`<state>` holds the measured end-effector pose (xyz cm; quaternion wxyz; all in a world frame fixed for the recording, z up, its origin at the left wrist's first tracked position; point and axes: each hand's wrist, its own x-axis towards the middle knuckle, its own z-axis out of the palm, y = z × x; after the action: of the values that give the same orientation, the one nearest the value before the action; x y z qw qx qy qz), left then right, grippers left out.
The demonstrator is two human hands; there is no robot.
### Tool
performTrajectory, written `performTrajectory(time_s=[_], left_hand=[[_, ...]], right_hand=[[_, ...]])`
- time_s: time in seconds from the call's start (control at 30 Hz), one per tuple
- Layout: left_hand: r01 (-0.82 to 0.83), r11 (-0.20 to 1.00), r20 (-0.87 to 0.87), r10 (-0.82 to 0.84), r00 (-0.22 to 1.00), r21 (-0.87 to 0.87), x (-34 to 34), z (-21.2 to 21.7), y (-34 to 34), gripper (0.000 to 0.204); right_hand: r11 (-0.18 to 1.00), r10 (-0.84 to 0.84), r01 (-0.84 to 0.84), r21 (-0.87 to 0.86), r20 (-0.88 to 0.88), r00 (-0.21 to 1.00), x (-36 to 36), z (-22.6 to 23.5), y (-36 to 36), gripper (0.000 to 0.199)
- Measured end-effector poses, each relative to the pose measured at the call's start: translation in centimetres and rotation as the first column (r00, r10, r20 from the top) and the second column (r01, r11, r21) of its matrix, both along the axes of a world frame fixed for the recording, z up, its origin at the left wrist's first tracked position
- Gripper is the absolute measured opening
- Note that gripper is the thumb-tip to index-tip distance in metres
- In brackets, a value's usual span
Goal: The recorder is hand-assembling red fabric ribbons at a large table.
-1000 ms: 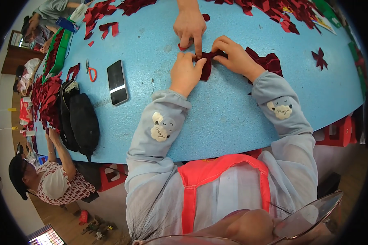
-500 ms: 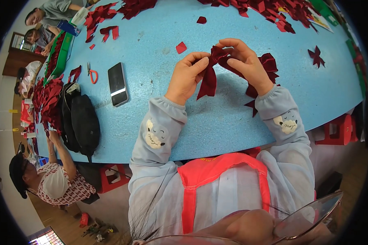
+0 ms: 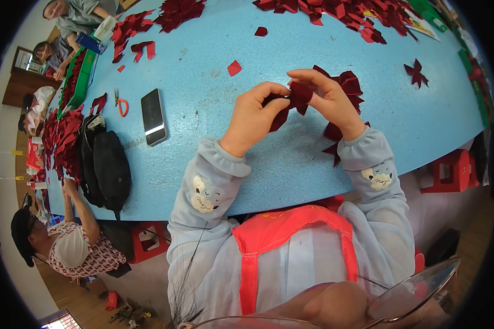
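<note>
Between my two hands, above the blue table (image 3: 203, 181), is a dark red velvet bow (image 3: 300, 97). My left hand (image 3: 257, 112) pinches its left side, with a ribbon tail hanging below the fingers. My right hand (image 3: 332, 98) grips the right side between thumb and fingers, partly covering it. Just beyond and beside my right wrist lie more dark red bows (image 3: 348, 83), partly hidden by that hand. Another single bow (image 3: 416, 73) lies apart at the right.
A phone (image 3: 153, 117), orange-handled scissors (image 3: 121, 103) and a black bag (image 3: 111, 172) lie at the left. Red ribbon pieces (image 3: 66, 137) are heaped behind the bag, more (image 3: 335, 13) along the far edge. Green trays (image 3: 85, 77) hold red pieces. Co-workers (image 3: 71, 241) sit at the left.
My hands have lowered slightly toward me and the bow has turned in them; its long tail now shows less. My view has shifted a little.
</note>
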<state>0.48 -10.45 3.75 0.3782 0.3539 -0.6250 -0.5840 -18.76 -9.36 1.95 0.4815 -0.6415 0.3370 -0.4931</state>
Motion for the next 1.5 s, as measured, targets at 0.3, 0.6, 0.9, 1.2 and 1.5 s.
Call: performTrajectory(time_s=[0.3, 0.6, 0.9, 1.2, 1.5], left_hand=[[0.001, 0.974, -0.331, 0.076, 0.941, 0.225, -1.0, -0.1, 1.7, 0.031], [-0.007, 0.956, -0.437, 0.141, 0.889, 0.294, -1.5, -1.3, 3.3, 0.035], [-0.075, 0.976, -0.42, 0.156, 0.894, 0.202, -2.7, -1.8, 3.5, 0.025], [-0.082, 0.927, -0.445, 0.251, 0.859, 0.365, -2.9, -0.9, 3.8, 0.022], [-0.058, 0.967, -0.396, 0.156, 0.905, 0.247, -2.5, -1.9, 3.3, 0.019]], right_hand=[[1.0, 0.014, -0.019, 0.014, 0.325, 0.946, 0.0, -1.3, -0.1, 0.006], [0.982, -0.033, -0.081, 0.168, 0.58, 0.814, 0.9, -1.2, 0.4, 0.005], [0.958, -0.016, -0.21, 0.198, 0.762, 0.647, 0.5, -2.3, 0.2, 0.007], [0.97, -0.075, -0.117, 0.215, 0.718, 0.692, 0.8, -2.7, 0.3, 0.006], [0.992, -0.123, 0.094, 0.088, 0.43, 0.894, 1.3, -1.8, 1.3, 0.008]])
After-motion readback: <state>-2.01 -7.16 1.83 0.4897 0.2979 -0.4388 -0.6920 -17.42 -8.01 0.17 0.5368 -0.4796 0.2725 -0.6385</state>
